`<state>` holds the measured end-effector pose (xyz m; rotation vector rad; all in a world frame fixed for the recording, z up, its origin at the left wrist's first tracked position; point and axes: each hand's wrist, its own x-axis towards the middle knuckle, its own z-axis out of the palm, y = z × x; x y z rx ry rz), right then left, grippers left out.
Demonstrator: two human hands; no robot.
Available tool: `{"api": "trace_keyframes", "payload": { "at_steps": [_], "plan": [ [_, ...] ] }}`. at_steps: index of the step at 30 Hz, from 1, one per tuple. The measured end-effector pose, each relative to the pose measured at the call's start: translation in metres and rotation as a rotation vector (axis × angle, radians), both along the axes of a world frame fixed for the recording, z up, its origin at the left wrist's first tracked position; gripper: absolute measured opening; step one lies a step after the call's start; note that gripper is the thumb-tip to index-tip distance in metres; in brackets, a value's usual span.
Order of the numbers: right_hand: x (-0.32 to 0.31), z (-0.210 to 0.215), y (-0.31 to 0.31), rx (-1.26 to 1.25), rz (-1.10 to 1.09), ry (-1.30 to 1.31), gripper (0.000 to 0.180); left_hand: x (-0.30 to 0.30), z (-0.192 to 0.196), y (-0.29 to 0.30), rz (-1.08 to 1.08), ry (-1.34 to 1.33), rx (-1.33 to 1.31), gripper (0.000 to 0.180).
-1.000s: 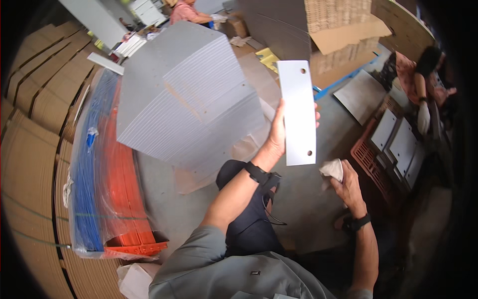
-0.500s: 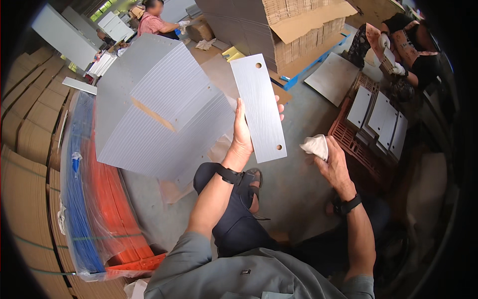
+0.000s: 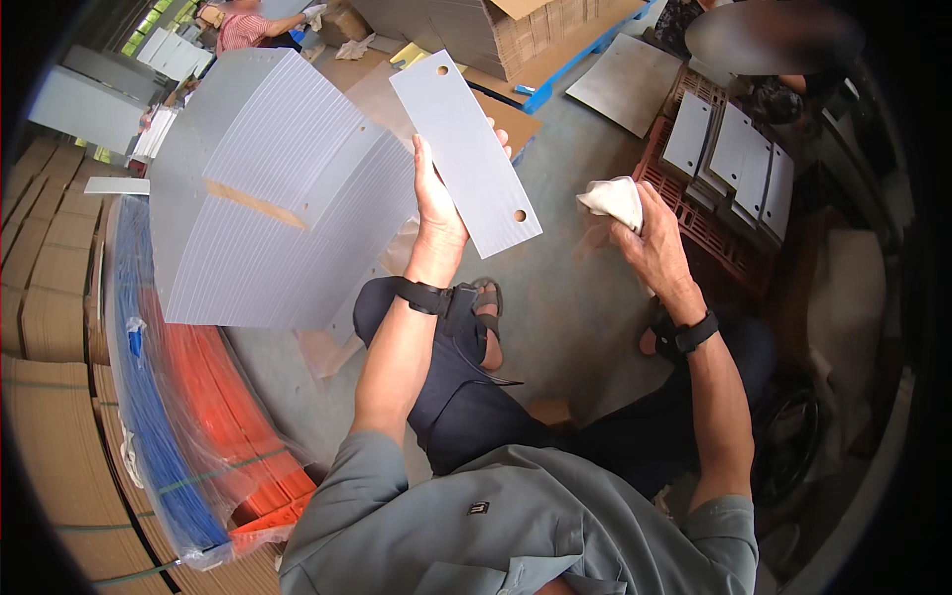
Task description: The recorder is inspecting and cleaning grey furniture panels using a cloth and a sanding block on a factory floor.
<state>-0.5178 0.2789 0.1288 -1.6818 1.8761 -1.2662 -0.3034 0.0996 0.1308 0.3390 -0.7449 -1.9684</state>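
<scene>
A: In the head view, what was the left hand doing?

B: It was wrapped around a long grey panel, the thumb against the left edge and the fingertips showing past the right one.

A: Where exactly was that panel?

B: Up in the air, ahead of the grey shirt, with the large stack of grey boards beyond it to the left. It was tilted, its top end leaning left, and it had two round holes, one near each end.

A: And the right hand?

B: That one pinched a bunched white cloth to the right of the panel, apart from it (how the hidden fingers were bent, I could not tell).

A: What lay about on that side?

B: An orange-red plastic crate carried a pile of pale panels with holes. A flat grey sheet lay near it on the floor.

A: And over to the left?

B: Bundles of blue strips and orange strips ran side by side, next to piles of brown cardboard.

A: Was anyone else there?

B: A co-worker in a pinkish shirt was near the top edge, well beyond the stack.
</scene>
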Motion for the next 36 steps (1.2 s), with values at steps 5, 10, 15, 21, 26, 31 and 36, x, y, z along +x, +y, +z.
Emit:
{"api": "trace_keyframes", "payload": {
  "at_steps": [5, 10, 15, 21, 26, 31, 36],
  "plan": [
    [-0.003, -0.003, 0.002, -0.034, 0.004, 0.02, 0.034, -0.004, -0.006, 0.001, 0.004, -0.054, -0.004, 0.073],
    [0.0, 0.003, -0.004, -0.07, 0.014, 0.018, 0.034, 0.006, -0.012, -0.007, 0.152, -0.156, 0.077, 0.069],
    [-0.003, 0.007, 0.0, -0.032, 0.012, 0.015, 0.033, -0.004, -0.012, -0.001, 0.205, -0.205, 0.038, 0.071],
    [0.004, 0.011, -0.005, -0.076, 0.023, -0.022, 0.033, 0.008, -0.013, -0.001, 0.224, -0.188, -0.11, 0.064],
    [-0.001, 0.007, 0.001, -0.146, -0.02, -0.01, 0.036, -0.026, -0.037, 0.016, 0.179, -0.221, -0.012, 0.054],
    [0.04, 0.012, -0.008, -0.176, 0.166, -0.255, 0.039, -0.041, -0.048, 0.042, -0.002, -0.295, 0.209, 0.073],
    [0.048, 0.006, -0.014, -0.233, 0.277, 0.046, 0.049, -0.039, -0.006, 0.074, -0.381, -0.228, 0.181, 0.079]
  ]
}}
